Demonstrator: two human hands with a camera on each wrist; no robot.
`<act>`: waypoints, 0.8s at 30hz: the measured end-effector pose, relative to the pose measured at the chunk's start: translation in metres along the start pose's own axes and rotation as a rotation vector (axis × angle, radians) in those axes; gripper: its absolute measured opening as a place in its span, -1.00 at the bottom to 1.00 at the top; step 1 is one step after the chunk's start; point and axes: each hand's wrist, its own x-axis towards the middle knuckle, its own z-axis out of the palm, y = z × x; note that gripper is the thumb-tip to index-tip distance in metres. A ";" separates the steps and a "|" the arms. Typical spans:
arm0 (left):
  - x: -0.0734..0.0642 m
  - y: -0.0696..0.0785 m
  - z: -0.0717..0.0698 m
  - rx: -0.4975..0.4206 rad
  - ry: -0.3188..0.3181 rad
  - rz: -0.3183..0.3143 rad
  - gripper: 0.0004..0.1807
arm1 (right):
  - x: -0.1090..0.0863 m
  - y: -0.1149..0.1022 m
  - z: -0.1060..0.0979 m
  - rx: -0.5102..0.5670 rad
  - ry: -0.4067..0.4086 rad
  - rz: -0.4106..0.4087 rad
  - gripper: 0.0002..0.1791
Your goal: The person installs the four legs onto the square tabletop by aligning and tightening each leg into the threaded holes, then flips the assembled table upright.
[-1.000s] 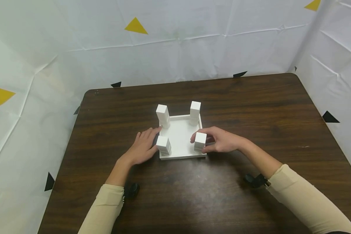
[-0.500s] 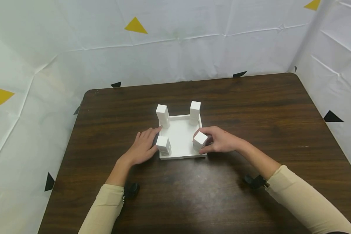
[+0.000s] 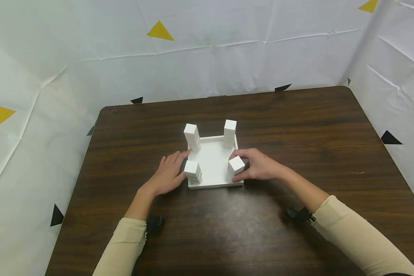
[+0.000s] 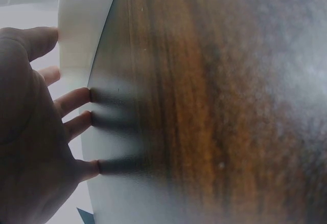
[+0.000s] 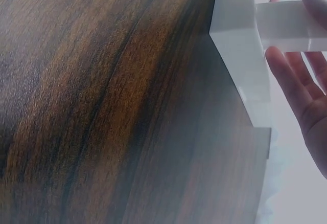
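Observation:
A white square panel with a raised rim (image 3: 212, 161) lies on the dark wooden table, with a white block-like leg upright at each corner. My right hand (image 3: 262, 165) grips the near right leg (image 3: 236, 165) between thumb and fingers; in the right wrist view this leg (image 5: 286, 27) stands against the panel's corner. Flat beside the panel's left side, my left hand (image 3: 167, 172) has its fingers spread and its thumb near the near left leg (image 3: 193, 171). In the left wrist view, the thumb and index finger touch the panel's edge (image 4: 84, 29).
The far left leg (image 3: 192, 136) and far right leg (image 3: 229, 132) rise at the back corners. Brown wood-grain tabletop (image 3: 296, 126) surrounds the panel. White sheeting (image 3: 210, 69) with yellow and black triangles stands behind and at both sides.
The near right leg has turned about its upright axis in my right hand, and the fingers have shifted around it. My left hand and the panel keep their places.

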 end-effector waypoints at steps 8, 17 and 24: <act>0.000 0.000 -0.001 0.006 -0.005 -0.007 -0.27 | 0.002 0.000 0.003 -0.023 0.022 -0.001 -0.53; 0.001 -0.001 0.000 0.014 -0.010 -0.015 -0.27 | 0.001 0.000 0.003 -0.063 0.028 -0.005 -0.50; 0.000 0.000 -0.001 0.015 -0.029 -0.028 -0.27 | -0.002 -0.002 -0.002 -0.069 -0.003 -0.058 -0.32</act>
